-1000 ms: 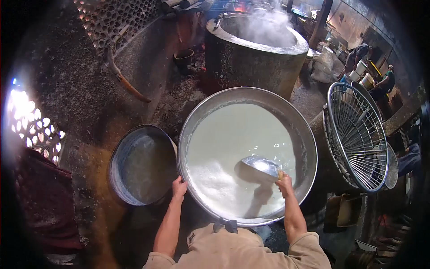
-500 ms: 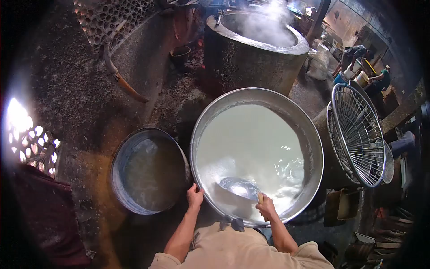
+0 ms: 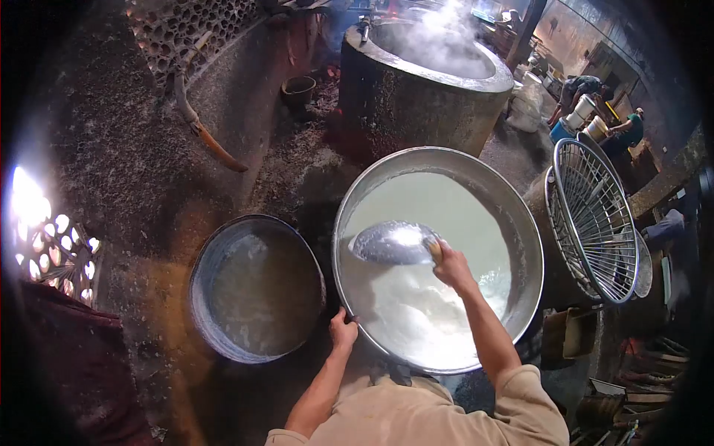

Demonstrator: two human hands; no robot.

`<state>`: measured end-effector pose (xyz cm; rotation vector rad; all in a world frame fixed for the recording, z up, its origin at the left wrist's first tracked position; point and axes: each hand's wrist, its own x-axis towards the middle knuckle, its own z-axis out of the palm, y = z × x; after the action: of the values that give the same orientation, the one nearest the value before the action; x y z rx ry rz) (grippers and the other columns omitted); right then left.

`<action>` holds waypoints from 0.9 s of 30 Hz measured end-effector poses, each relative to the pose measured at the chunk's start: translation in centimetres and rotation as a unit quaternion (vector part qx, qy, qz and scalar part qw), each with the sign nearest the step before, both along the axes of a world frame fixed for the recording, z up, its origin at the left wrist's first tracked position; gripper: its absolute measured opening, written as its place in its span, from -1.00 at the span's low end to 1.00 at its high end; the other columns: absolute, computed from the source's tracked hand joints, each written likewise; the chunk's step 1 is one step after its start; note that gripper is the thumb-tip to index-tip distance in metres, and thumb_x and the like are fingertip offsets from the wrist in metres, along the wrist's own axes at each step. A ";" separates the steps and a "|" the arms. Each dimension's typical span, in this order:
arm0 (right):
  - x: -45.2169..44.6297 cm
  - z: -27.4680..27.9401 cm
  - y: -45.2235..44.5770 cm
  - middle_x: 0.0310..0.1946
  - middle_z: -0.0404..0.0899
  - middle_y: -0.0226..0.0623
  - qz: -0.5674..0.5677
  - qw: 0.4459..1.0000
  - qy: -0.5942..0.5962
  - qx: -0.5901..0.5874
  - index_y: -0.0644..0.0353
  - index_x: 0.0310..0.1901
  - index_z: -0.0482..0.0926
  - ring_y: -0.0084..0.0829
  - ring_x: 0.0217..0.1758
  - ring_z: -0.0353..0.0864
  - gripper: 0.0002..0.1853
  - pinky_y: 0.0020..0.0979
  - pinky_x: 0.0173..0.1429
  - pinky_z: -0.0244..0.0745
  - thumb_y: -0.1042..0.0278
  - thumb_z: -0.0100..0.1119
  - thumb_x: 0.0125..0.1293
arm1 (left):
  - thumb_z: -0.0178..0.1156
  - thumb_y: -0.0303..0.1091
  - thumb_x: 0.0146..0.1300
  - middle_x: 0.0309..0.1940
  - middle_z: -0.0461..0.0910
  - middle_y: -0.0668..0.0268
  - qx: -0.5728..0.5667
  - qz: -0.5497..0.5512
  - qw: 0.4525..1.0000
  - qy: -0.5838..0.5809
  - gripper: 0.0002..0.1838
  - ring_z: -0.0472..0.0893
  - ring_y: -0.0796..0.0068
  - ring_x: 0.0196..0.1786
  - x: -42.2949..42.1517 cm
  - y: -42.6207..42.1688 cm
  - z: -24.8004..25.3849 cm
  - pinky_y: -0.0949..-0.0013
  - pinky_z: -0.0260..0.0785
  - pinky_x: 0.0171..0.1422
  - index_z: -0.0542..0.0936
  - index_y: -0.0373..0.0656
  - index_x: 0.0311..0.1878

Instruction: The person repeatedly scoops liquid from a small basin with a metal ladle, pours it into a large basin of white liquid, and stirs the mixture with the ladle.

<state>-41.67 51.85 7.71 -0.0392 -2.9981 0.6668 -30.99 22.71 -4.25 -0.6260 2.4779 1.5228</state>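
Note:
A wide metal vat (image 3: 529,230) holds milky white liquid (image 3: 461,223), with foam and ripples near its front side. My right hand (image 3: 452,267) is closed round the short handle of a large, shallow metal ladle (image 3: 396,243), held over the left half of the liquid. I cannot tell whether the ladle's edge touches the liquid. At the vat's lower left rim, my left hand (image 3: 343,328) grips the edge with bent fingers. Just left of that hand stands a round basin (image 3: 204,320) of cloudy brownish liquid.
Behind the vat, a round masonry cauldron (image 3: 416,104) gives off steam. A wire strainer basket (image 3: 595,223) leans at the right. A small bucket (image 3: 299,89) stands near the wall. Two people (image 3: 626,132) work among buckets at the far right.
My right hand has moved up and away from my body, carrying the ladle from the vat's front area toward its middle left. My left hand stays at the rim.

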 end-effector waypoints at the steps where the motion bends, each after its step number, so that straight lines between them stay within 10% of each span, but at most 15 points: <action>1: -1.4 -1.8 0.1 -0.45 0.57 0.01 0.002 1.000 0.001 0.000 0.16 0.13 0.42 -0.18 -0.42 0.64 -0.41 -0.26 -0.36 0.55 0.55 0.08 -0.08 | 0.32 -0.41 -0.02 -0.32 0.64 0.06 0.014 0.001 1.000 -0.009 -0.71 0.63 0.04 -0.17 -0.1 0.0 0.8 0.17 0.41 -0.10 0.55 -0.21 -0.18; 13: 3.7 -10.3 5.6 -0.19 0.60 0.00 -0.064 0.948 -0.311 0.029 0.27 -0.14 0.56 -0.05 -0.06 0.59 -0.63 -0.14 0.01 0.54 0.38 0.23 -0.06 | 0.30 -0.35 -0.03 -0.32 0.63 0.06 -0.006 0.005 1.000 0.020 -0.69 0.62 0.06 -0.19 -0.1 0.1 -0.3 0.16 0.41 -0.09 0.56 -0.17 -0.16; 27: 19.7 -9.8 20.2 -0.26 0.59 0.08 -0.044 0.964 -0.257 0.048 0.29 -0.12 0.52 0.05 -0.13 0.58 -0.61 -0.10 0.00 0.50 0.44 0.10 -0.09 | 0.20 -0.53 0.06 -0.17 0.66 0.23 0.045 0.031 0.998 0.018 -0.62 0.59 0.47 -0.13 0.1 1.2 0.4 0.41 0.35 0.00 0.54 -0.24 0.02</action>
<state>-21.92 72.04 -2.10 -0.3984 -3.4885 0.5720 -30.87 23.95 -3.88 -0.6722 2.4206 1.6723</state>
